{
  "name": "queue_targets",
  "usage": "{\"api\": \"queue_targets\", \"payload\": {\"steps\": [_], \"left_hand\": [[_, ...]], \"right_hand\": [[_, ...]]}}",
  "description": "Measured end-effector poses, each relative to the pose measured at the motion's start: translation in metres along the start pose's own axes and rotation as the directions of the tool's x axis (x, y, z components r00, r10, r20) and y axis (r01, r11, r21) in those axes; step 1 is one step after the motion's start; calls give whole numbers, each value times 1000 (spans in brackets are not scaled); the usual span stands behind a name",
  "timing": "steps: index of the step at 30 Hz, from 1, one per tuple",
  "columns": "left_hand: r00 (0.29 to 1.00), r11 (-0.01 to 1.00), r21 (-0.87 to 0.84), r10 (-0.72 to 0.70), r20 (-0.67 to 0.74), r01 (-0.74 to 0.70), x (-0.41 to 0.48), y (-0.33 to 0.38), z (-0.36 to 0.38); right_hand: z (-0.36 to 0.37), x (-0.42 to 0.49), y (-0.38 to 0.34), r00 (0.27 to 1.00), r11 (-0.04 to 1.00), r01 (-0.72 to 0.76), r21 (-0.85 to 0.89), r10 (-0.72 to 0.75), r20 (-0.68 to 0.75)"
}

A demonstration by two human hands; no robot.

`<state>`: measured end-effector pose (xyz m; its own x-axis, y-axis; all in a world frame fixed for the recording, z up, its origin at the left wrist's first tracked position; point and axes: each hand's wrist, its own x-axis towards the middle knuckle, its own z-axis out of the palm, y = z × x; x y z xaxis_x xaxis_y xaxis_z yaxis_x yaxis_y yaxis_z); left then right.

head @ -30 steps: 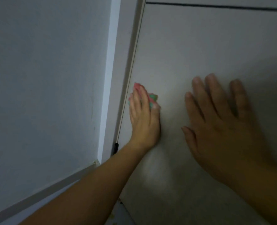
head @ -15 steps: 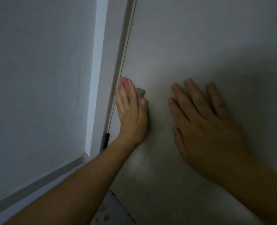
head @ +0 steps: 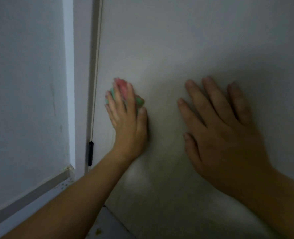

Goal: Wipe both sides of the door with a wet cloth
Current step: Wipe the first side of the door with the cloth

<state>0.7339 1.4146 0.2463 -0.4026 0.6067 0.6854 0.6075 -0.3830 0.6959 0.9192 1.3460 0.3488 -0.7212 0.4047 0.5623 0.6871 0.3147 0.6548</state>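
The left hand [head: 127, 125] presses a soft, bunched pink and green cloth [head: 121, 86] with straight fingers onto the smooth pale door [head: 177, 49], near its left edge. The right hand [head: 225, 140] lies flat there, fingers spread.

The door [head: 186, 49] has a smooth, matt painted face, with a paler, faintly shiny patch low down. The cloth [head: 123, 87] pressed to it looks like soft, fuzzy fabric in pink and green, with no gloss. On the left, the wall [head: 22, 75] is matt paint with faint scuffs. The skirting [head: 30, 192] is smooth, chipped at its right end. The black hinge [head: 90, 153] is slightly glossy; I cannot tell whether it is metal or plastic.
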Motion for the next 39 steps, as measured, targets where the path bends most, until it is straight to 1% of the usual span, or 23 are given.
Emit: {"api": "queue_targets", "payload": {"steps": [1, 3, 5, 7, 10, 11, 12, 13, 15, 17, 19, 21, 23, 25, 26, 28, 29, 32, 34, 35, 36, 37, 39], "left_hand": [[995, 995, 4, 95, 25, -95, -13, 10, 7], [952, 954, 22, 297, 73, -300, -40, 28, 21], [917, 918, 57, 386, 101, -393, -46, 36, 24], [938, 932, 107, 341, 67, -347, -21, 30, 14], [991, 981, 145, 133, -30, -128, 22, 18, -5], [992, 985, 124, 124, -36, -119, 26, 21, -6], [985, 981, 107, 168, -28, -164, 22, 29, -1], [968, 963, 102, 251, -15, -248, 10, 40, 8], [912, 909, 76, 409, 24, -410, -24, 65, 31], [879, 879, 34, 473, 64, -475, -46, 74, 40], [888, 886, 63, 458, 42, -460, -33, 63, 32], [941, 938, 101, 336, -27, -332, -8, 46, 17], [979, 980, 55, 196, -48, -194, 9, 38, 6], [987, 987, 28, 158, -26, -158, 9, 37, 2], [984, 983, 34, 179, -10, -179, 9, 37, -1], [948, 946, 56, 316, 45, -318, 25, 48, -7], [908, 905, 80, 414, 68, -418, 43, 58, -11], [733, 712, 185, 675, 90, -678, 95, 96, -14], [652, 624, 209, 749, 115, -753, 106, 108, -14], [646, 615, 213, 754, 123, -759, 106, 105, -15], [665, 633, 221, 737, 120, -742, 104, 97, -17], [712, 680, 230, 696, 98, -696, 102, 87, -20], [836, 814, 208, 548, 33, -542, 92, 67, -22]], "right_hand": [[-1, -1, 1, 1000, 1000, -8, -3, 8, 2], [-2, -5, 5, 1000, 1000, -23, -21, 24, 1], [-3, -13, 9, 1000, 999, -28, -38, 28, 3], [-5, -22, 16, 1000, 999, -20, -37, 21, 9], [-10, -30, 20, 999, 998, 3, -60, 0, 54], [-12, -31, 20, 998, 998, 2, -59, 2, 62], [-13, -30, 20, 998, 999, -6, -47, 9, 59], [-14, -30, 20, 999, 999, -20, -29, 22, 49], [-16, -29, 20, 998, 998, -54, 17, 53, 25], [-17, -30, 21, 997, 997, -69, 45, 68, 20], [-18, -31, 23, 999, 998, -52, 42, 52, 18], [-17, -31, 23, 999, 999, -26, 18, 25, 37], [-16, -31, 23, 997, 1000, -15, -11, 16, 73], [-16, -32, 22, 996, 999, -16, -32, 19, 89], [-16, -32, 22, 996, 999, -17, -37, 20, 92], [-17, -32, 22, 996, 999, -21, -31, 24, 85], [-17, -32, 22, 996, 1000, -21, -23, 23, 81], [-19, -30, 23, 996, 1000, -16, -2, 16, 87], [-19, -30, 23, 996, 1000, -11, 2, 11, 86], [-18, -30, 23, 996, 1000, -8, 4, 7, 85], [-18, -31, 23, 997, 1000, -6, 7, 5, 81], [-18, -31, 24, 997, 1000, -3, 10, 3, 74], [-17, -31, 23, 998, 1000, 0, -1, 0, 62]]}}
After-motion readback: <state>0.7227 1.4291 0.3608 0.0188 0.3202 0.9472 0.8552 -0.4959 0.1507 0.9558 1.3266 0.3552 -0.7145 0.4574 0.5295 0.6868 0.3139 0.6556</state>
